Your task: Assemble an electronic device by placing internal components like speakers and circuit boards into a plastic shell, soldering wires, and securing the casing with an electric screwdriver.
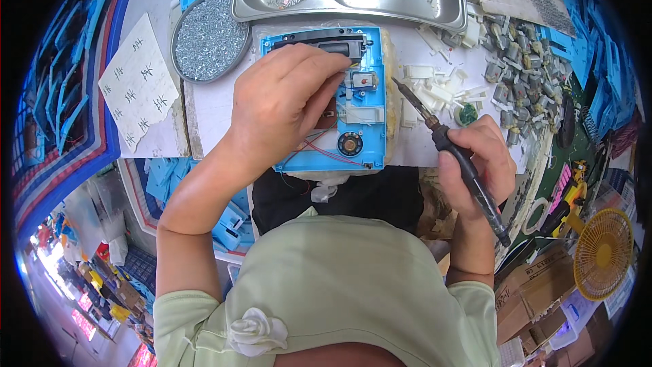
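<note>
A blue plastic housing lies open-side up in front of me. Inside it are a small boxed motor, a round black speaker, a white plastic piece and thin red wires. My left hand reaches over the housing's left part, fingers closed in a pinch near the black part at its top; what they hold is hidden. My right hand grips a soldering iron by its black handle. The iron's tip points up and left, just right of the housing, apart from it.
A bowl of small screws stands at the back left, beside a marked paper sheet. A steel compartment tray sits behind the housing. To the right lie white plastic parts, a heap of small motors and green solder wire.
</note>
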### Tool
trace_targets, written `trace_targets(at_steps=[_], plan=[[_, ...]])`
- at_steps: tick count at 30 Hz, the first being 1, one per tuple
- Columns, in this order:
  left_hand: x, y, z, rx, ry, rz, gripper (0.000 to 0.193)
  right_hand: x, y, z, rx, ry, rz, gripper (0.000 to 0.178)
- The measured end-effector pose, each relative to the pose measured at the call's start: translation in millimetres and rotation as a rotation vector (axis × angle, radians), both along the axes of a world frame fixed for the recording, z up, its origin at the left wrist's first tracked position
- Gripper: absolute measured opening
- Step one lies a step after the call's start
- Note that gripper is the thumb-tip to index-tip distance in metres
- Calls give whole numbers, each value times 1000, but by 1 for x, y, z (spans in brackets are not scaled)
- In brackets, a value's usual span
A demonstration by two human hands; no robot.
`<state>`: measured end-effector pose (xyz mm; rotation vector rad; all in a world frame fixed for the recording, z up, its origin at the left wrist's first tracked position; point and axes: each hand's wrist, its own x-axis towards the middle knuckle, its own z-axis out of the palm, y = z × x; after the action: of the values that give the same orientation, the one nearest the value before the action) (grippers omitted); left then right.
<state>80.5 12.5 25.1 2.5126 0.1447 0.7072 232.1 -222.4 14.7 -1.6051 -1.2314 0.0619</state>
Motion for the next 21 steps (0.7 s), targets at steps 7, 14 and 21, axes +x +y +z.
trace_targets(at_steps=[7, 14, 21], plan=[[3, -4, -12, 21, -74, -50, 26, 1, 0, -3, -13, 7, 8, 26], [11, -10, -15, 178, -37, -27, 30, 2, 7, 1, 13, -19, 43, 26], [11, -13, -14, 188, 13, 38, 29, 3, 12, 0, 6, -28, 69, 27]])
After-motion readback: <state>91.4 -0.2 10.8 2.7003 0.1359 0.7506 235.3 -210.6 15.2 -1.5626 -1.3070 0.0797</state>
